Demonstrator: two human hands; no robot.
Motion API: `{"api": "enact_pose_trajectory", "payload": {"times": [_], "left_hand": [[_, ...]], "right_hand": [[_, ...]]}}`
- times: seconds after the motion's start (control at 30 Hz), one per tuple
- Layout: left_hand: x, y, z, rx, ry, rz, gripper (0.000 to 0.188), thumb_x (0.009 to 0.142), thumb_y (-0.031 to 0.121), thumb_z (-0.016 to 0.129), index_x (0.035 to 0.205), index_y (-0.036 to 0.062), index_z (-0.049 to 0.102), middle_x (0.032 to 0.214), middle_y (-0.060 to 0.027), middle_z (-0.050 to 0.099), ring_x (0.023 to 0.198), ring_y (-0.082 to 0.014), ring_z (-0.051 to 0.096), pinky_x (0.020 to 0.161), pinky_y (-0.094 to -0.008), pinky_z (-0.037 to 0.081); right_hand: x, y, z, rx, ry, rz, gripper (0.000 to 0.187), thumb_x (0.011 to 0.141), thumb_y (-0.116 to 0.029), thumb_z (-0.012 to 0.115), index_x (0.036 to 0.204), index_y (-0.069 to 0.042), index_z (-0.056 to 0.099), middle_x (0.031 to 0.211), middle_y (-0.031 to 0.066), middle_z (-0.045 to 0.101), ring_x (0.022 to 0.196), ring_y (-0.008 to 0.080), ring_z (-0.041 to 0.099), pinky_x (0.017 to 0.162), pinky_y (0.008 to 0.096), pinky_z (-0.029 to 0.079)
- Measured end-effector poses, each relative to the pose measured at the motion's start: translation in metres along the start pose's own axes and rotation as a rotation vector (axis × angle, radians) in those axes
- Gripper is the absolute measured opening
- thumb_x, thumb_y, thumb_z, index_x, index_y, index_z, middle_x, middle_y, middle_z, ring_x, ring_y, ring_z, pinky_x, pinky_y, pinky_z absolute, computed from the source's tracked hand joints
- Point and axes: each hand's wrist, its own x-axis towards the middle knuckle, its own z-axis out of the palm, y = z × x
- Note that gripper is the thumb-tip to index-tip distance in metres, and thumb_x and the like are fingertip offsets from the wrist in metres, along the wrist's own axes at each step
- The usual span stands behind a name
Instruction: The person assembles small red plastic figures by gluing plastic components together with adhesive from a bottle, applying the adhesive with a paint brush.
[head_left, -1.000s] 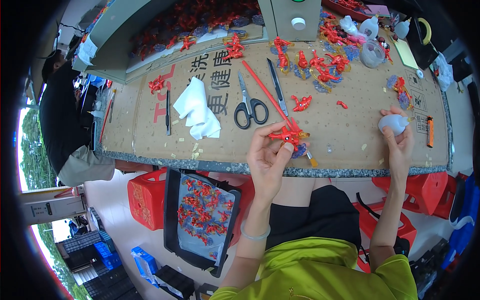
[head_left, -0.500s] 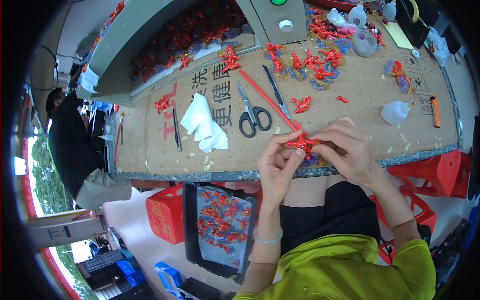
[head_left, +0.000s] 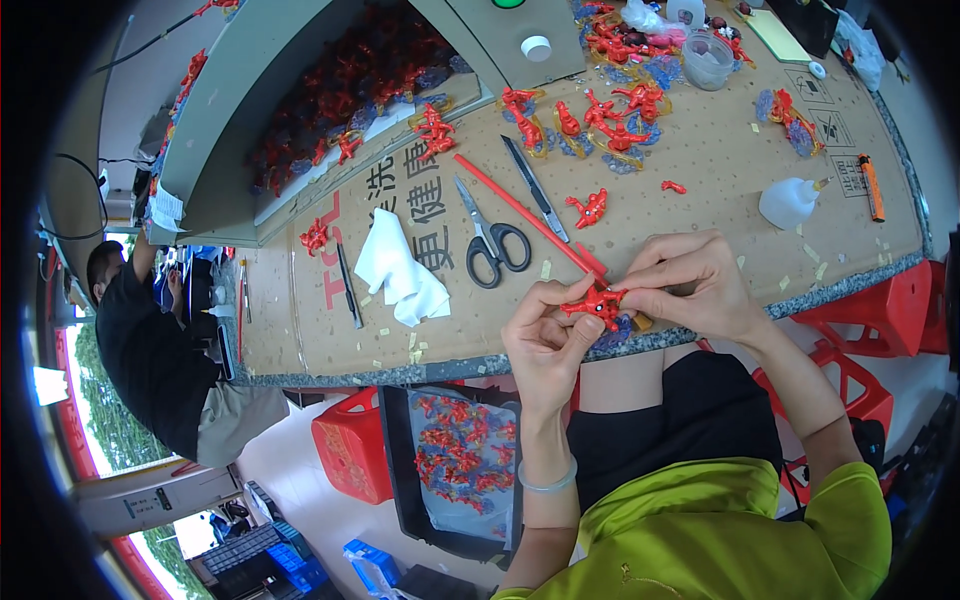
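Observation:
Over the table's near edge, a small red plastic figurine (head_left: 597, 303) with a translucent blue and amber base is held between my two hands. My left hand (head_left: 545, 345) is closed around it, thumb and fingers on its left side. The thumb and index finger of my right hand (head_left: 695, 285) pinch at its right end; whatever small part lies between those fingertips is hidden. Just beyond my hands are a red stick (head_left: 520, 210), a utility knife (head_left: 535, 185) and black-handled scissors (head_left: 490, 240). A loose red figure piece (head_left: 588, 209) lies to their right.
A crumpled white cloth (head_left: 400, 275) and a black pen (head_left: 348, 288) lie leftward. Several finished-looking figurines (head_left: 620, 125) stand at the back. A squeeze bottle (head_left: 790, 203) and orange cutter (head_left: 871, 190) are rightward. Below the table sits a figurine-filled tray (head_left: 398, 460); a co-worker (head_left: 150, 340) sits left.
My head view has shifted, so the table's contents sit differently in the picture. My right fingertips have closed in on the figurine's right end. The co-worker at left has an arm raised.

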Motion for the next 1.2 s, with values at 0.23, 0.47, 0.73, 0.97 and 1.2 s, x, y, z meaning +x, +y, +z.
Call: {"api": "enact_pose_trajectory", "payload": {"times": [0.23, 0.47, 0.73, 0.97, 1.2], "left_hand": [[0.0004, 0.0021, 0.0023, 0.035, -0.041, 0.004, 0.024, 0.080, -0.012, 0.063, 0.103, -0.0087, 0.060, 0.090, -0.0054, 0.054, 0.081, -0.0083, 0.055, 0.069, -0.0188, 0.046], [0.0024, 0.0031, -0.0023, 0.070, -0.043, -0.005, 0.023, 0.081, -0.012, 0.061, 0.104, -0.0093, 0.060, 0.088, -0.0062, 0.055, 0.080, -0.0094, 0.059, 0.071, -0.0202, 0.048], [0.0037, 0.0030, -0.0003, 0.014, -0.070, -0.028, 0.024, 0.081, -0.015, 0.059, 0.104, -0.0094, 0.058, 0.089, -0.0064, 0.056, 0.086, -0.0118, 0.062, 0.073, -0.0198, 0.050], [0.0028, 0.0057, -0.0010, 0.041, -0.042, -0.060, 0.023, 0.080, -0.017, 0.056, 0.102, -0.0096, 0.057, 0.091, -0.0067, 0.056, 0.085, -0.0135, 0.064, 0.071, -0.0192, 0.050], [0.0044, 0.0050, 0.0009, -0.046, -0.077, -0.120, 0.023, 0.082, -0.016, 0.054, 0.104, -0.0104, 0.053, 0.096, -0.0140, 0.059, 0.085, -0.0220, 0.066, 0.073, -0.0296, 0.059]], "right_hand": [[-0.0013, 0.0046, -0.0002, -0.121, 0.007, -0.157, 0.014, 0.074, 0.002, 0.070, 0.088, 0.002, 0.071, 0.078, 0.0098, 0.067, 0.069, 0.0144, 0.063, 0.058, 0.0242, 0.048], [-0.0008, 0.0039, 0.0057, -0.101, 0.018, -0.139, 0.017, 0.072, 0.004, 0.070, 0.089, 0.001, 0.072, 0.077, 0.0090, 0.065, 0.067, 0.0139, 0.060, 0.058, 0.0246, 0.046], [-0.0011, 0.0044, 0.0024, -0.144, 0.002, -0.148, 0.017, 0.073, 0.003, 0.070, 0.089, 0.001, 0.072, 0.077, 0.0089, 0.065, 0.067, 0.0137, 0.061, 0.059, 0.0242, 0.046], [0.0005, 0.0065, 0.0063, -0.072, 0.003, -0.116, 0.016, 0.075, 0.001, 0.069, 0.091, 0.001, 0.072, 0.077, 0.0087, 0.066, 0.069, 0.0106, 0.061, 0.059, 0.0231, 0.047], [-0.0007, 0.0081, 0.0031, -0.078, 0.004, -0.119, 0.015, 0.076, 0.000, 0.070, 0.091, 0.001, 0.072, 0.077, 0.0086, 0.066, 0.067, 0.0091, 0.059, 0.057, 0.0221, 0.045]]}}
